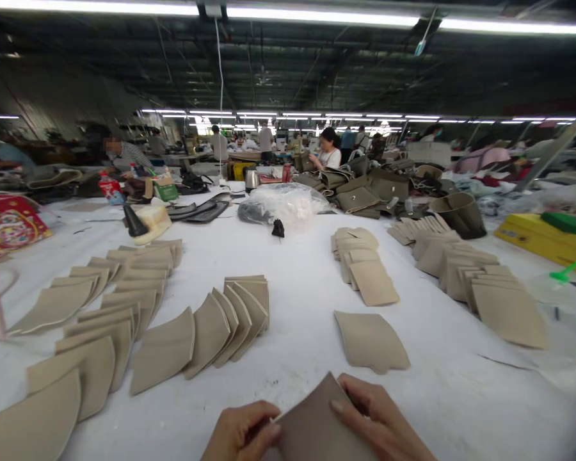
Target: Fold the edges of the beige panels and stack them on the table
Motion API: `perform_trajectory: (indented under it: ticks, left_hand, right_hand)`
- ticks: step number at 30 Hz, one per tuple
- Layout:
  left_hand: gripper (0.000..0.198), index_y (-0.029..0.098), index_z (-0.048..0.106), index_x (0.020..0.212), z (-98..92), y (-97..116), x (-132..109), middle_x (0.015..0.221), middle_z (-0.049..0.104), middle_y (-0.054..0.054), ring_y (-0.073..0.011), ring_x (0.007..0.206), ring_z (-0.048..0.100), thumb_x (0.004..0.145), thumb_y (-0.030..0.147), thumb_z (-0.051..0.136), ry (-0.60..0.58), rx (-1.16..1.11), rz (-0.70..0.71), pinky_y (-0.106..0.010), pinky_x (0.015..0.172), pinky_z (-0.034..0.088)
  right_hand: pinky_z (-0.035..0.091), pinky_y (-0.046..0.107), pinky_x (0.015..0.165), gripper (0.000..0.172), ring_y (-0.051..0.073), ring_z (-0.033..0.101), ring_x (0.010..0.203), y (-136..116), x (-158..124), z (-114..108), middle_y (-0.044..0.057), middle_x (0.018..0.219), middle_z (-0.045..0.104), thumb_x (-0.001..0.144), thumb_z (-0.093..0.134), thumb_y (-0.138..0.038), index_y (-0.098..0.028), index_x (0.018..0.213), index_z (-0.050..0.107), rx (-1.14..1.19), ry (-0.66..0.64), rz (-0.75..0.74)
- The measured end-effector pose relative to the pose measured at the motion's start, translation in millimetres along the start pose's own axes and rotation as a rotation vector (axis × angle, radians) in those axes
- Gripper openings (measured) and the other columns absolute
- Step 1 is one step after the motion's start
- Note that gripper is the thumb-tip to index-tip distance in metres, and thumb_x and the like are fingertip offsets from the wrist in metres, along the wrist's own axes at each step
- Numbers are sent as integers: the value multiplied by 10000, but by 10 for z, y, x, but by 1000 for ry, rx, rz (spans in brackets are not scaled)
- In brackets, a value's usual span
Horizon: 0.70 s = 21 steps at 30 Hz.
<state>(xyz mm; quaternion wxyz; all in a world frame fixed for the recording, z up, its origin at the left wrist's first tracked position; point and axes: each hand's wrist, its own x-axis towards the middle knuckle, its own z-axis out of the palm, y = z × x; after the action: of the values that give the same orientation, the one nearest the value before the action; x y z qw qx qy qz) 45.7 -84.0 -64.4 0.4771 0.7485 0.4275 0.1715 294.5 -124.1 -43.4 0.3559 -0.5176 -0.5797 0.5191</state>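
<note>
While the left hand (242,435) and right hand (381,422) are pinching a taupe leather panel (317,426) at six o'clock on the white-covered desk (292,288), their fingers (350,392) are clamping its edges, and any slackening grip is risking a slide into the loose panel (370,341) at twelve o'clock.

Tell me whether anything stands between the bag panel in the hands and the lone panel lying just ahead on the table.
Nothing visible does. The bag panel, held between the left hand and right hand, has only the white table covering between it and the lone panel.
</note>
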Motion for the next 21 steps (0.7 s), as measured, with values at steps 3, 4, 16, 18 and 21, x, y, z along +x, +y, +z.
perform_trajectory:
  ticks: [3,4,16,18,21]
  left_hand:
    - [295,212,710,962,15,138,25,774,667,-18,-155,733,566,879,423,521,90,11,54,-226,682,394]
    - [280,208,719,920,16,179,29,799,676,-28,-165,781,578,883,401,519,126,14,86,-234,722,397]
    - [379,160,638,594,106,304,50,578,544,10,-124,622,497,862,390,501,43,36,31,-228,581,298]
    - [432,154,575,537,126,269,61,544,474,15,-115,594,451,853,434,486,0,56,58,-232,568,277]
    - [438,161,580,568,158,89,41,565,484,16,-114,589,435,835,490,472,-103,48,50,-227,553,273]
  right_hand:
    - [341,241,566,408,155,482,678,-164,7,-70,-5,735,538,892,519,-567,-179,773,565,-98,-64,-14]
    - [351,243,577,395,162,496,697,-180,11,-51,1,760,560,896,515,-560,-182,798,576,-100,-90,-26]
    - [365,249,610,488,169,510,683,-90,107,290,2,687,568,900,427,-607,-176,773,619,-198,-138,-9]
    - [332,241,561,527,149,460,630,-54,111,306,-10,636,503,890,401,-630,-170,716,590,-222,-138,-1]
    - [272,240,509,571,125,394,562,84,87,281,-27,575,422,876,354,-658,-171,659,558,-317,-98,-14]
